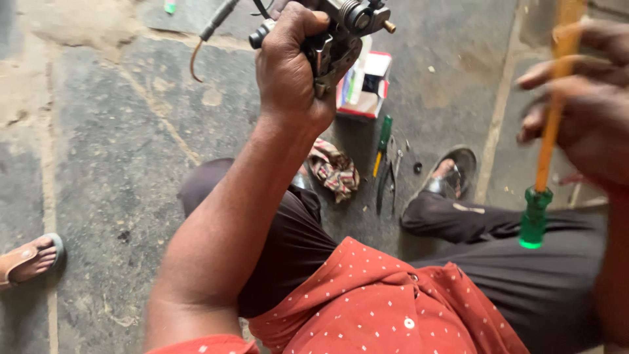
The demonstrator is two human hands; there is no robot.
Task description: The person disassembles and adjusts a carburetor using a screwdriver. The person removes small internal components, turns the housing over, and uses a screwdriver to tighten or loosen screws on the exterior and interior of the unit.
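far left: a sandalled foot (29, 257) of another person rests on the stone floor (118, 164). centre left: the left hand (291, 69), fingers clamped together around a metal carburettor-like part (341, 33), lifts it near the top edge of view; a cable (213, 29) trails from it to the left. the part's long axis appears to run roughly left to right, with its small brass tip pointing right. centre: on the floor lie a small open box (367, 85), a crumpled rag (334, 169), a second screwdriver (382, 144) and pliers (391, 174). right: the right hand (583, 105), blurred, is closed on the yellow shaft of a screwdriver (547, 144); its long axis is near vertical, green handle end pointing down, working tip out of view above. judgement: good practice here is to brace the part firmly, reverse the tool to grip it by the handle, and line the blade with the screw before turning.
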